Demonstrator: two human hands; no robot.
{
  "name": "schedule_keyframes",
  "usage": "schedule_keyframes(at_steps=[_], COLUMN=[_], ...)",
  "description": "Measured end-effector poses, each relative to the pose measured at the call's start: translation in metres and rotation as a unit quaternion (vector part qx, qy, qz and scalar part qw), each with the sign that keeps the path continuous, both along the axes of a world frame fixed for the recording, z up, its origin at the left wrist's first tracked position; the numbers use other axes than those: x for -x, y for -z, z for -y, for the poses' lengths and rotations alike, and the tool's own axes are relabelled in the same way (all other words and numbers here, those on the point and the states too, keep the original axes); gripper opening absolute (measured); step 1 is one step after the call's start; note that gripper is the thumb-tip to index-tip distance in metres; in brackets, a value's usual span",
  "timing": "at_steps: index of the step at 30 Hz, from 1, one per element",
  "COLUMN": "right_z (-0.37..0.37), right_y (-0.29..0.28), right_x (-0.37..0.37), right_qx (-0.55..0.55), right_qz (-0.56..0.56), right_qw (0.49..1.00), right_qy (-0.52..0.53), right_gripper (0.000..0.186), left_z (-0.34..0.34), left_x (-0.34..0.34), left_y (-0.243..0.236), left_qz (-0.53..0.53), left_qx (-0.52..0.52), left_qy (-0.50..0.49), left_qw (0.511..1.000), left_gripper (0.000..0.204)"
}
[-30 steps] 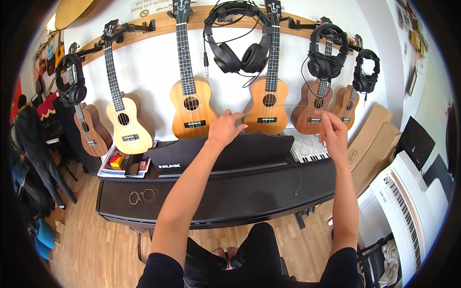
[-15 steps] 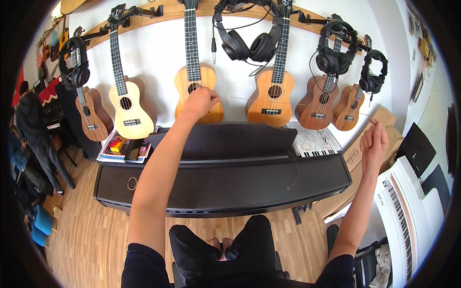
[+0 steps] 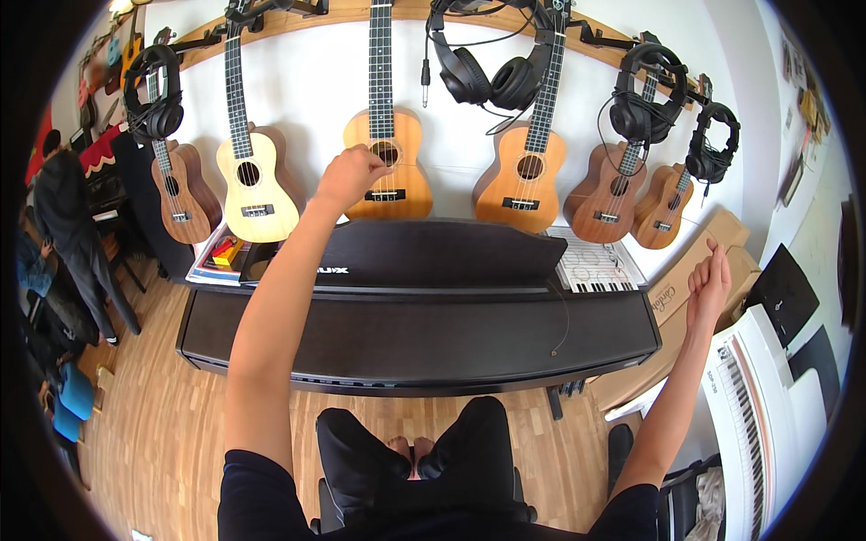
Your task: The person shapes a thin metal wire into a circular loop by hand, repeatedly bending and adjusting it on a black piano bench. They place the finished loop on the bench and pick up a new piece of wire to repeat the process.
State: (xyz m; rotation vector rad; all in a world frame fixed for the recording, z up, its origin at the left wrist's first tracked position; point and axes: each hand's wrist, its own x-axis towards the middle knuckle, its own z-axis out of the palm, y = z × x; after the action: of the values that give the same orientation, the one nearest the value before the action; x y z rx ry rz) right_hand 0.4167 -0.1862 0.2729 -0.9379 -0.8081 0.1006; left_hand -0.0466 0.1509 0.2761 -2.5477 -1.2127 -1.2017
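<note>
My left hand (image 3: 354, 176) is raised over the far side of the piano, fingers pinched, in front of the sound hole of a light-wood ukulele (image 3: 406, 135) hanging on the wall. Out to the right, my right hand (image 3: 710, 284) is also raised and closed in a pinch, near a cardboard box. A thin string (image 3: 406, 165) runs rightward from my left fingertips; most of its length is too faint to follow now. Another thin string (image 3: 567, 325) lies in a curve on the closed dark piano (image 3: 433, 338), below its music rest.
More ukuleles (image 3: 523, 176) and black headphones (image 3: 492, 77) hang along the wall. Papers with a printed keyboard (image 3: 600, 266) lie at the back right. Cardboard boxes (image 3: 704, 270) and a white keyboard (image 3: 749, 424) stand right. Another person (image 3: 68, 216) stands far left.
My left hand has shifted left and slightly up; my right hand has moved slightly right and down. The string between them shows less clearly. A small coil on the piano's left is now behind my arm.
</note>
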Motion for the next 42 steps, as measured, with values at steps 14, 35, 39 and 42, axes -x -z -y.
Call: schedule_keyframes(at_steps=[14, 35, 39, 42], right_z=[0.016, -0.048, -0.063, -0.077], right_y=[0.163, 0.135, 0.106, 0.121], right_x=[0.092, 0.243, 0.27, 0.285], right_qx=[0.377, 0.459, 0.3, 0.314], right_qz=[0.042, 0.51, 0.283, 0.279], right_qw=[0.913, 0.661, 0.837, 0.85], right_qy=[-0.152, -0.303, -0.36, -0.319], right_gripper=[0.029, 0.039, 0.044, 0.047], left_z=[0.163, 0.201, 0.207, 0.198], left_x=[0.088, 0.046, 0.011, -0.005], left_y=[0.077, 0.077, 0.078, 0.103], left_qz=[0.316, -0.066, -0.111, -0.085], left_qx=[0.409, 0.185, 0.268, 0.133], left_qy=[0.24, 0.18, 0.156, 0.191], left_qw=[0.822, 0.964, 0.944, 0.969], left_gripper=[0.048, 0.013, 0.015, 0.015])
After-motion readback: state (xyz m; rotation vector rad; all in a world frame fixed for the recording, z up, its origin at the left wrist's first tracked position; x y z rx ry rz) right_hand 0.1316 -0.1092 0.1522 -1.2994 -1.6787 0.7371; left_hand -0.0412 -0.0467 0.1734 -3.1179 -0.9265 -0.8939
